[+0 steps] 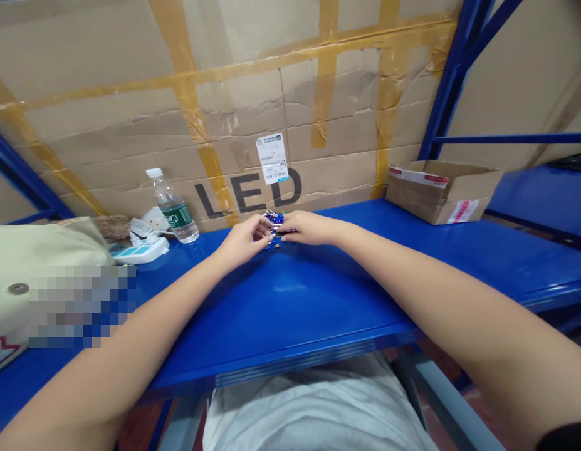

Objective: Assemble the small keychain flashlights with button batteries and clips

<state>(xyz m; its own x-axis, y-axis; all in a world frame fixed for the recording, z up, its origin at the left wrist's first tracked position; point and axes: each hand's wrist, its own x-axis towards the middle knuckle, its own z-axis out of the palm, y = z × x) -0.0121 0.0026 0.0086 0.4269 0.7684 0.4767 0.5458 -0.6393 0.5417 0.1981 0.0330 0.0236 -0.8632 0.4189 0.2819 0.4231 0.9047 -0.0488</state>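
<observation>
A small cluster of shiny blue and silver pieces (277,220) lies on the blue tabletop between my hands; their kind is too small to make out. My left hand (247,240) reaches in from the left, its fingers curled and thumb drawn in against the near side of the cluster. From the other side, my right hand (309,228) bends palm down over the pieces, with its fingertips touching them. Whatever each set of fingers pinches is partly hidden. One tiny loose piece (277,246) sits just in front of the cluster.
A water bottle (177,213) stands at the left beside a white power strip (142,250) with plugs. A pale bag (46,250) lies at far left. An open cardboard box (440,194) is at back right. A large taped carton (243,106) backs the table.
</observation>
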